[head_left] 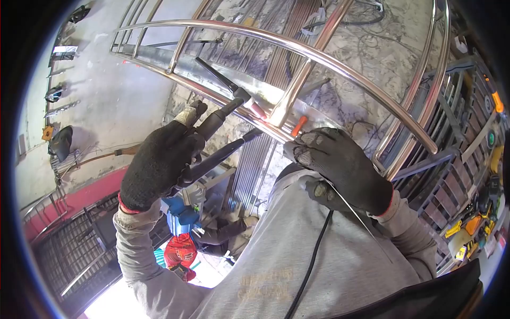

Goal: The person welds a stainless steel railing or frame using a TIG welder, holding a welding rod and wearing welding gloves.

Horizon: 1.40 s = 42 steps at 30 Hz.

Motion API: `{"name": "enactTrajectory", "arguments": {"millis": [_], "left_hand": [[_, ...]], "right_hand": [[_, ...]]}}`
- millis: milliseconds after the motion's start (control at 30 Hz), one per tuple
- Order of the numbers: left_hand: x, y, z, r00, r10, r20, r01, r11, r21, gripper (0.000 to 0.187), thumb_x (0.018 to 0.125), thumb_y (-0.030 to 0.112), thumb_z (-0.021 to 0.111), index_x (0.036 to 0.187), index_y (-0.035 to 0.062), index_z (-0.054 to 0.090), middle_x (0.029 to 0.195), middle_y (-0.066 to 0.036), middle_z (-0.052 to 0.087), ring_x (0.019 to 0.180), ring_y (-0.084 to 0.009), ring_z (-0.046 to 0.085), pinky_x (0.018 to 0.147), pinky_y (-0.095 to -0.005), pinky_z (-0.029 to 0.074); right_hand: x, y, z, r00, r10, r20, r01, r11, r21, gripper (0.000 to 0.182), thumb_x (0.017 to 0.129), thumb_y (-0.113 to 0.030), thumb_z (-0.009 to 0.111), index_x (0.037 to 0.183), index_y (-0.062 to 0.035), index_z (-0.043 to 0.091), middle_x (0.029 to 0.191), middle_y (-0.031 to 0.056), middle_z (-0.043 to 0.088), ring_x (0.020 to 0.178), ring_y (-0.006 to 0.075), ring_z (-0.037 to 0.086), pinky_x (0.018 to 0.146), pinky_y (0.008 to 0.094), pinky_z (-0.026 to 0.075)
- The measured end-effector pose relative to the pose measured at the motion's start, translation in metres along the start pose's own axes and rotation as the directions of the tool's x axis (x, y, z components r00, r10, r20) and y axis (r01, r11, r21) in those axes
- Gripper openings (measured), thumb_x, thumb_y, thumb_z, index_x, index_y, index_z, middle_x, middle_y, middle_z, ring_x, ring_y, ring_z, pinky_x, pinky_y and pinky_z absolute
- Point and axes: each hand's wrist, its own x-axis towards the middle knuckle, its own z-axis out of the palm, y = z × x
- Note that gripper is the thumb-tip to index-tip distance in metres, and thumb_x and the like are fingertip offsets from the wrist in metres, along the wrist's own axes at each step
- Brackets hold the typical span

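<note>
My left hand (162,159), in a dark glove with a worn pale finger, is wrapped around the handle of a TIG welding torch (213,122). The torch's pinkish cup points at a brightly lit joint where a short post (294,93) meets the lower rail of a polished metal railing (204,91). Below the handle, a second dark tube (223,154) runs from the same hand. My right hand (345,167), also gloved, is closed on a thin filler rod (353,208) that trails down across my grey shirt. Its fingertips are at the rail, near a small orange piece (299,125).
A curved top tube (297,45) arches over the work. Metal frames and slats (446,181) stand at right, with yellow and orange tools (467,234) beyond. Another person in a red top (180,252) is below left. A black cable (313,260) hangs down my front.
</note>
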Motion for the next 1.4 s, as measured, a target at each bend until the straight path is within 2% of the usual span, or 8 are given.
{"name": "enactTrajectory", "arguments": {"millis": [567,667,733,833,933,1267,1333,1400], "left_hand": [[-0.003,0.0,0.004,0.996,0.068,-0.061,-0.064,0.995,0.073,0.031,0.074,0.003,0.079,0.103,0.0019,0.069,0.09,-0.015,0.065,0.083,-0.0361,0.069,0.069,-0.046,0.057],[-0.004,0.002,0.005,0.936,0.35,-0.034,-0.33,0.908,0.259,0.028,0.075,0.004,0.078,0.102,0.0016,0.069,0.09,-0.015,0.064,0.083,-0.0358,0.069,0.069,-0.0453,0.057],[-0.009,0.02,0.011,0.97,-0.228,-0.081,0.214,0.965,-0.154,0.034,0.106,0.023,0.061,0.131,0.0012,0.071,0.084,-0.005,0.068,0.059,-0.01,0.063,0.054,-0.0274,0.05],[-0.01,0.017,0.009,0.993,0.105,-0.049,-0.096,0.981,0.168,0.024,0.079,0.003,0.077,0.102,0.001,0.07,0.093,-0.014,0.064,0.083,-0.0341,0.07,0.07,-0.0448,0.058],[-0.01,0.01,0.009,0.973,0.229,-0.034,-0.208,0.928,0.31,0.021,0.082,0.002,0.076,0.103,0.0015,0.07,0.095,-0.015,0.065,0.084,-0.034,0.071,0.072,-0.0448,0.058],[-0.013,0.027,0.015,0.992,-0.005,-0.128,0.018,0.995,0.1,0.012,0.095,0.006,0.072,0.106,0.0012,0.072,0.09,-0.015,0.067,0.074,-0.031,0.072,0.068,-0.0426,0.057],[-0.012,0.028,0.016,0.974,-0.189,-0.126,0.191,0.982,0.005,0.046,0.109,0.02,0.059,0.153,0.0055,0.06,0.078,-0.001,0.063,0.061,-0.0071,0.06,0.056,-0.0264,0.05],[-0.015,0.033,0.016,0.966,-0.227,-0.121,0.216,0.971,-0.101,0.033,0.108,0.018,0.063,0.137,0.0036,0.065,0.079,-0.002,0.066,0.061,-0.0097,0.063,0.056,-0.0288,0.052]], "right_hand": [[0.0,0.019,0.001,0.984,-0.056,0.17,0.09,0.976,-0.198,0.051,0.097,-0.017,0.069,0.148,-0.0105,0.064,0.13,0.0094,0.072,0.115,0.0287,0.067,0.101,0.0454,0.053],[0.0,0.023,0.001,0.982,-0.116,0.146,0.151,0.955,-0.257,0.046,0.094,-0.018,0.069,0.139,-0.0115,0.068,0.127,0.0082,0.07,0.115,0.0249,0.067,0.093,0.0399,0.054],[0.002,0.022,0.001,0.98,-0.093,0.178,0.145,0.941,-0.307,0.044,0.093,-0.017,0.07,0.136,-0.0111,0.069,0.123,0.0067,0.071,0.111,0.0243,0.068,0.091,0.0407,0.054],[0.001,0.027,0.005,0.98,-0.182,0.082,0.197,0.946,-0.259,0.043,0.092,-0.018,0.071,0.134,-0.0112,0.071,0.121,0.0062,0.071,0.106,0.0243,0.069,0.087,0.0408,0.055],[0.004,0.025,0.001,0.976,-0.166,0.143,0.2,0.943,-0.266,0.041,0.092,-0.018,0.069,0.133,-0.012,0.072,0.119,0.0055,0.071,0.101,0.0244,0.069,0.085,0.0418,0.056],[0.001,0.032,0.008,0.966,-0.225,0.125,0.253,0.923,-0.29,0.046,0.093,-0.018,0.067,0.139,-0.0126,0.069,0.117,0.0067,0.068,0.097,0.0234,0.069,0.084,0.0436,0.056],[0.004,0.027,0.0,0.961,-0.162,0.223,0.219,0.94,-0.261,0.049,0.095,-0.014,0.069,0.144,-0.0133,0.066,0.129,0.0061,0.069,0.112,0.0237,0.07,0.097,0.0455,0.057],[-0.017,0.045,0.023,0.967,-0.243,0.079,0.255,0.934,-0.249,0.049,0.097,-0.013,0.07,0.146,-0.0135,0.065,0.136,0.006,0.068,0.123,0.0242,0.067,0.106,0.0461,0.054]]}}
